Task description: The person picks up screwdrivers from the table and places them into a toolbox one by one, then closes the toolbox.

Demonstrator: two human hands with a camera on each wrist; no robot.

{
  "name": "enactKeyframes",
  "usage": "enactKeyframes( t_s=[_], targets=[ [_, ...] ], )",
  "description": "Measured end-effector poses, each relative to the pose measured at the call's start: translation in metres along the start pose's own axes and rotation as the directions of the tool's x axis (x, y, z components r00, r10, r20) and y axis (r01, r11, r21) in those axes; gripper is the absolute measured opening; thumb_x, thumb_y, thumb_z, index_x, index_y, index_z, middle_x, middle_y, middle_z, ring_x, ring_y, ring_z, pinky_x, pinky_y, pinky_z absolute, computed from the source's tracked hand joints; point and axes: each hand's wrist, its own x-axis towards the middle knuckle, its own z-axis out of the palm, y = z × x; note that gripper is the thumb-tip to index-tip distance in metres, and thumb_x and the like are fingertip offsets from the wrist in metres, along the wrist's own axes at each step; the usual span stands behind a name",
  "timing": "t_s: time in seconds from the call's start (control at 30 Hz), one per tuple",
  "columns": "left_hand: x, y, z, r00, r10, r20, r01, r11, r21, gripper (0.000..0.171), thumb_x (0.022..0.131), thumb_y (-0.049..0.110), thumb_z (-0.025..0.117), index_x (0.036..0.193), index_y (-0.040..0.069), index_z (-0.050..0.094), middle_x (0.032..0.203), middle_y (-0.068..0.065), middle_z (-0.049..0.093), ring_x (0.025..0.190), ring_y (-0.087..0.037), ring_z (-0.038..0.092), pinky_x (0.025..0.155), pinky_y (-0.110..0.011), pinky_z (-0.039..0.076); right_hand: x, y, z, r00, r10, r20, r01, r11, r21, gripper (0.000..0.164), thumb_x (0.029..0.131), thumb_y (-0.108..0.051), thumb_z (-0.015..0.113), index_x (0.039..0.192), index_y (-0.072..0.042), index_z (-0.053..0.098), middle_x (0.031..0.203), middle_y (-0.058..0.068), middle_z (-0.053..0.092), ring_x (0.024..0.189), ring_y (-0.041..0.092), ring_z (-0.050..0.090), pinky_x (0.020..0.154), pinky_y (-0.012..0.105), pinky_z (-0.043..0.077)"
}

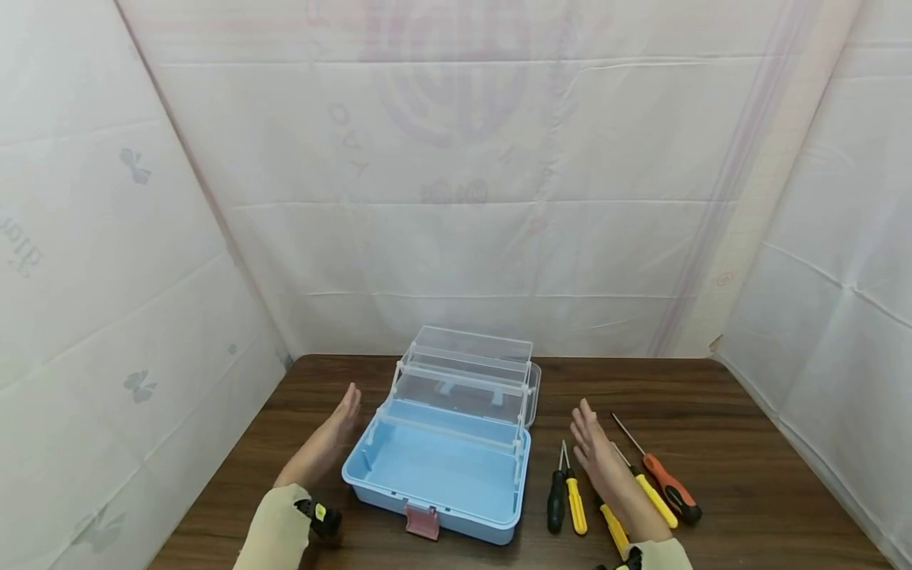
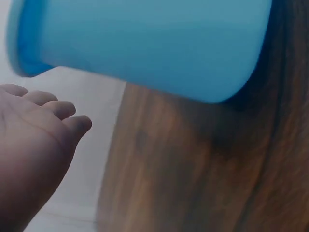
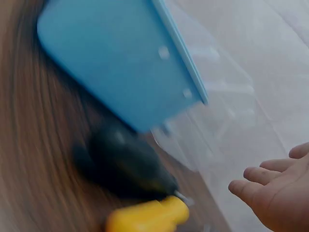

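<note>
Left of centre on dark wooden surface point(image 1: 769, 451), blue box point(image 1: 442, 467) placed, clear trays point(image 1: 470, 356) raised at far side, pink latch point(image 1: 423, 522) at near side. Left hand point(image 1: 335, 431) held left of box, right hand point(image 1: 601, 455) to its right, well apart, fingers of both straightened. Near right hand, black point(image 1: 556, 501), yellow point(image 1: 575, 503) and orange point(image 1: 666, 479) screwdrivers laid.
</note>
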Motion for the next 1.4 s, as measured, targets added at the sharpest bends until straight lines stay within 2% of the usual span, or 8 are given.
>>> enactKeyframes(
  t_s=[0.03,0.1,0.13,0.27,0.47,0.67,0.9,1.4],
  targets=[
    [-0.008,0.017,0.012,0.997,-0.075,-0.022,0.075,0.997,0.001,0.089,0.096,0.065,0.026,0.149,0.017,-0.026,0.156,-0.015,-0.025,0.142,-0.04,-0.024,0.109,-0.067,-0.015,0.001,0.001,0.003,1.0,0.01,0.007,-0.01,0.999,0.04,0.072,0.101,-0.055,0.01,0.151,-0.014,-0.02,0.16,0.017,-0.015,0.147,0.04,-0.01,0.115,0.062,-0.003],
    [-0.017,0.037,0.027,0.989,-0.146,-0.034,0.145,0.989,-0.018,0.07,0.102,0.054,0.013,0.15,0.018,-0.024,0.157,-0.016,-0.024,0.142,-0.042,-0.022,0.109,-0.068,-0.012,0.002,0.005,0.01,0.999,0.028,0.016,-0.029,0.995,0.092,0.075,0.1,-0.059,0.012,0.152,-0.015,-0.019,0.16,0.016,-0.015,0.147,0.04,-0.01,0.116,0.061,-0.003],
    [-0.021,0.044,0.032,0.984,-0.173,-0.04,0.172,0.985,-0.027,0.067,0.103,0.051,0.011,0.15,0.018,-0.024,0.158,-0.015,-0.023,0.143,-0.041,-0.021,0.111,-0.067,-0.01,0.003,0.006,0.014,0.999,0.038,0.019,-0.04,0.994,0.105,0.076,0.099,-0.06,0.013,0.152,-0.015,-0.019,0.161,0.016,-0.014,0.147,0.039,-0.01,0.116,0.061,-0.002],
    [-0.027,0.058,0.045,0.965,-0.257,-0.048,0.252,0.963,-0.094,0.063,0.104,0.047,0.011,0.152,0.019,-0.019,0.16,-0.01,-0.02,0.145,-0.038,-0.018,0.114,-0.063,-0.006,0.006,0.012,0.027,0.998,0.057,0.04,-0.062,0.987,0.15,0.08,0.098,-0.062,0.015,0.152,-0.014,-0.018,0.16,0.018,-0.016,0.147,0.04,-0.011,0.116,0.062,-0.003],
    [-0.025,0.048,0.047,0.956,-0.287,-0.059,0.278,0.952,-0.126,0.069,0.102,0.054,0.019,0.154,0.022,-0.012,0.162,-0.008,-0.014,0.146,-0.041,-0.012,0.113,-0.065,0.003,0.01,0.02,0.041,0.996,0.068,0.051,-0.076,0.981,0.178,0.085,0.096,-0.065,0.019,0.152,-0.013,-0.017,0.159,0.019,-0.016,0.146,0.041,-0.011,0.116,0.062,-0.003],
    [-0.023,0.038,0.049,0.955,-0.283,-0.09,0.268,0.952,-0.149,0.069,0.101,0.053,0.027,0.156,0.023,-0.002,0.163,-0.008,-0.008,0.148,-0.038,-0.008,0.115,-0.062,0.003,0.012,0.03,0.049,0.995,0.077,0.059,-0.088,0.974,0.211,0.078,0.101,-0.057,0.02,0.152,-0.011,-0.016,0.159,0.021,-0.017,0.146,0.042,-0.013,0.116,0.061,-0.003],
    [-0.026,0.034,0.053,0.941,-0.309,-0.138,0.293,0.948,-0.125,0.071,0.098,0.057,0.034,0.156,0.024,0.012,0.163,-0.012,0.0,0.147,-0.043,-0.001,0.113,-0.066,0.008,0.015,0.035,0.055,0.994,0.081,0.072,-0.096,0.966,0.242,0.074,0.103,-0.049,0.024,0.152,-0.011,-0.017,0.158,0.021,-0.018,0.145,0.042,-0.016,0.114,0.063,-0.008],
    [-0.027,0.032,0.056,0.925,-0.336,-0.178,0.333,0.942,-0.047,0.059,0.101,0.04,0.033,0.155,0.023,0.017,0.162,-0.017,0.007,0.145,-0.046,0.007,0.112,-0.067,0.015,0.021,0.039,0.06,0.984,0.174,0.042,-0.178,0.97,0.164,0.062,0.105,-0.027,0.033,0.155,-0.013,-0.001,0.16,0.021,-0.011,0.146,0.042,-0.01,0.115,0.062,0.001]
  ],
)
